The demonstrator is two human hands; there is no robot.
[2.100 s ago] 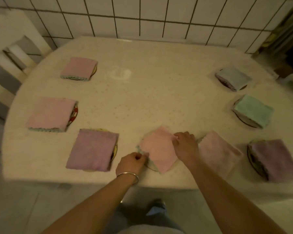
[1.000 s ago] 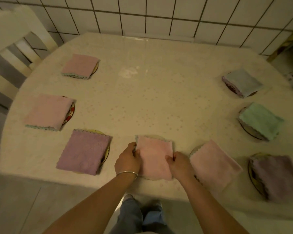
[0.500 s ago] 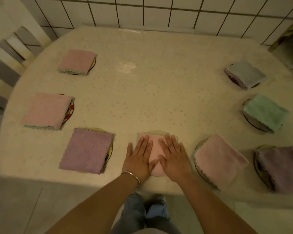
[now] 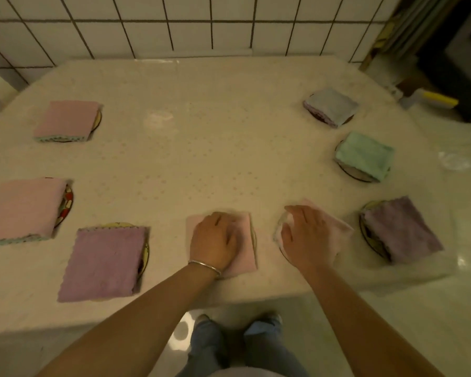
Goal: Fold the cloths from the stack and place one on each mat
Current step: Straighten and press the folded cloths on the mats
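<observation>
Since half a second ago the right hand point(image 4: 306, 235) has left the middle pink cloth point(image 4: 245, 240) and now lies fingers-spread on the neighbouring pale pink cloth point(image 4: 337, 232), while the left hand point(image 4: 215, 242) stays flat, pressing the middle one onto its mat. Looks like final smoothing: all eight cloths I can see sit folded on mats, no stack in view, so next move is probably just squaring that right-hand cloth, which sits skewed, over its mat point(image 4: 283, 253). Surface is a cream dotted table point(image 4: 201, 159) against a white tiled wall point(image 4: 191, 25); dim, warm light.
</observation>
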